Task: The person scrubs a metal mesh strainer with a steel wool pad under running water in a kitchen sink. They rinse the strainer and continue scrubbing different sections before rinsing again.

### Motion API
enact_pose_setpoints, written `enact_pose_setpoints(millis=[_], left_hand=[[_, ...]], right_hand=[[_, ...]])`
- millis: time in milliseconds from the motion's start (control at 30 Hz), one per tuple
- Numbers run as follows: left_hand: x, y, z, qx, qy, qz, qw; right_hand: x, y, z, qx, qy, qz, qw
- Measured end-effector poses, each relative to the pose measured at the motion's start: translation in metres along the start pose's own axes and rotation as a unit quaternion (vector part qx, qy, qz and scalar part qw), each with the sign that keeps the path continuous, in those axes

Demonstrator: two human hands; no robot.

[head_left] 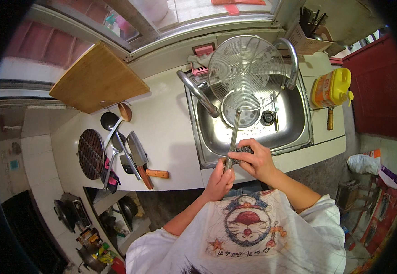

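Observation:
A round wire spider strainer is held over the stainless steel sink, its long metal handle pointing back at me. My left hand grips the lower end of that handle. In my right hand is a dark steel wool scourer, pressed to the handle just above my left hand. Beneath the strainer a round metal basin rests in the sink, partly hidden by the wire mesh. The black drain strainer shows beside it, on the wet sink floor.
Two chrome faucets arch over the sink. Left on the counter lie a cleaver, ladles and a dark round woven mat. A wooden cutting board leans by the window. A yellow detergent jug stands right.

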State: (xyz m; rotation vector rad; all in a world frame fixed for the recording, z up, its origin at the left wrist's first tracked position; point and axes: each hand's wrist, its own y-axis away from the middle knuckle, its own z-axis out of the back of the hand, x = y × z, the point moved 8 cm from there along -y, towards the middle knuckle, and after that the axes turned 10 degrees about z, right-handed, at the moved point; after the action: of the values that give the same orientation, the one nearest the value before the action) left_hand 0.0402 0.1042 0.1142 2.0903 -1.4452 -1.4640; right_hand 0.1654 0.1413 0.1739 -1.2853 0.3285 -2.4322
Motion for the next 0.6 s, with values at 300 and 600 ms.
enact_pose_setpoints(millis=[300, 600], left_hand=[[-0.006, -0.007, 0.011, -0.051, -0.174, -0.072, 0.981], [-0.012, -0.004, 0.01, -0.096, -0.322, -0.202, 0.92]], right_hand=[[-0.023, 0.017, 0.025, -0.061, -0.077, -0.073, 0.992], [-0.004, 0.013, 0.025, -0.045, -0.148, -0.105, 0.982]])
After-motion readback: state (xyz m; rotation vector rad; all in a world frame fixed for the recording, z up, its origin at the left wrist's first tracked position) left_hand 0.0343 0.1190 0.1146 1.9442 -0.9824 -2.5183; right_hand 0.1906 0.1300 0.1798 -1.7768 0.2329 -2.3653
